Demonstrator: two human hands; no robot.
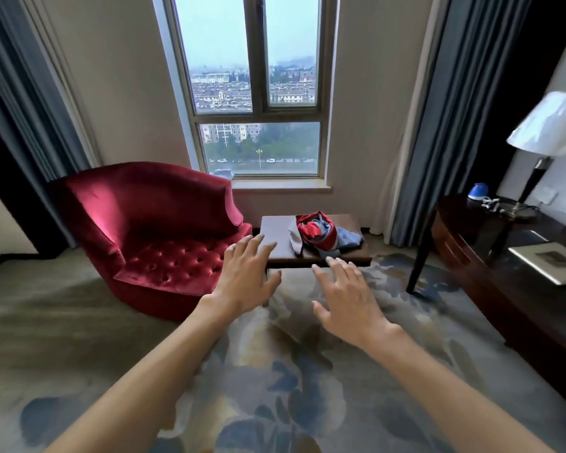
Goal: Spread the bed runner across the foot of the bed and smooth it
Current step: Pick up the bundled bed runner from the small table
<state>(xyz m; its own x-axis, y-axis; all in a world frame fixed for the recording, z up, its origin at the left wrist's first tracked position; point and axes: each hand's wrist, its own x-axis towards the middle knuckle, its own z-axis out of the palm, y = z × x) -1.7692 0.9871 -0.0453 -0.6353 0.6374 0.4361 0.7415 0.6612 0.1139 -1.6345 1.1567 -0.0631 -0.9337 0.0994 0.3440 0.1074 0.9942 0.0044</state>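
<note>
The left hand (247, 273) and right hand (347, 295), apart and holding nothing, are reaching toward the bundled bed runner (321, 235) lying on the table (275, 237) at frame centre; grasping it is probably coming next.

**No writing I can read**

From where I stand, nothing here gives me a word, number or brand that I can make out. The white pad (549, 263) lying flat on the dark table (464, 220) to my right carries a grey printed patch, but it is too blurred to tell whether it is lettering or a picture. The small blue-topped object (478, 191) near the lamp base is too small and soft to show any label. The crumpled cloth (317, 232) on the low table (275, 233) ahead of me shows only red and blue-grey folds.
</note>
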